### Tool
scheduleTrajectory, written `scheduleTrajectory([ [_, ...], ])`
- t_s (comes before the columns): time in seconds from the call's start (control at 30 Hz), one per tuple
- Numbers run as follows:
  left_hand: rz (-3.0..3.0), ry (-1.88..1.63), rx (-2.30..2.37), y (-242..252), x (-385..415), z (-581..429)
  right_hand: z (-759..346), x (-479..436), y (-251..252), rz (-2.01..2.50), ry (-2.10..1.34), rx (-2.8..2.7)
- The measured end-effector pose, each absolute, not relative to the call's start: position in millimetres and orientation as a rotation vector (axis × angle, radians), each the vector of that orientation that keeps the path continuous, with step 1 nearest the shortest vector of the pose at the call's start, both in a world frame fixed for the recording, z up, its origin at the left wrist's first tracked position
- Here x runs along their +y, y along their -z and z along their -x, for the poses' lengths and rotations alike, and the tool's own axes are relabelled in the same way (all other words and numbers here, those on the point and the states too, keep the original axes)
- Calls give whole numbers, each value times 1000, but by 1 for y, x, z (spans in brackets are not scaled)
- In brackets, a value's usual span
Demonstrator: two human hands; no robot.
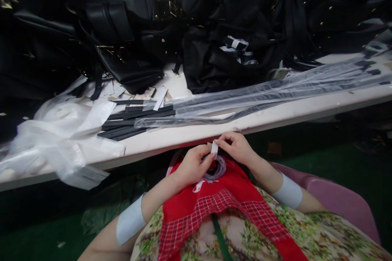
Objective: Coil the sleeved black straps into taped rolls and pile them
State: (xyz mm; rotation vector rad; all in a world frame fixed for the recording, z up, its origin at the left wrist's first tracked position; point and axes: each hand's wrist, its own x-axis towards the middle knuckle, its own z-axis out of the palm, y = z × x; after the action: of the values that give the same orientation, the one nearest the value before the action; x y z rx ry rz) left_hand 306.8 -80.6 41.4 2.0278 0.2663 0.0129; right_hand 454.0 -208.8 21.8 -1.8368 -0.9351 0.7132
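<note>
Above my lap, just in front of the table edge, my left hand pinches a small white strip between thumb and fingers. My right hand has its fingertips closed on the strip's upper end. Under the strip, a roll of clear tape lies against the red apron, partly hidden by my left hand. On the table beyond my hands are black straps, and several more lie in clear plastic sleeves.
The white table runs across in front of me. Clear plastic sleeves are heaped at its left, some hanging over the edge. Black bags with gold-coloured buckles fill the back. A pink chair is behind my right arm.
</note>
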Motion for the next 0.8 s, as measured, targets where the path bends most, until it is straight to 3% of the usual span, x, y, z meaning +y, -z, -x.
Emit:
scheduleTrajectory([
  [0.2,-1972,-69,235,-49,-83,-306,-453,-203,0,1512,-1202,-627],
  [0.4,-1992,-123,426,-47,-83,-308,-441,-202,-7,1544,-987,-602],
  [0.8,-1172,-113,661,-44,-93,-318,-447,-213,-25,1642,-937,-760],
])
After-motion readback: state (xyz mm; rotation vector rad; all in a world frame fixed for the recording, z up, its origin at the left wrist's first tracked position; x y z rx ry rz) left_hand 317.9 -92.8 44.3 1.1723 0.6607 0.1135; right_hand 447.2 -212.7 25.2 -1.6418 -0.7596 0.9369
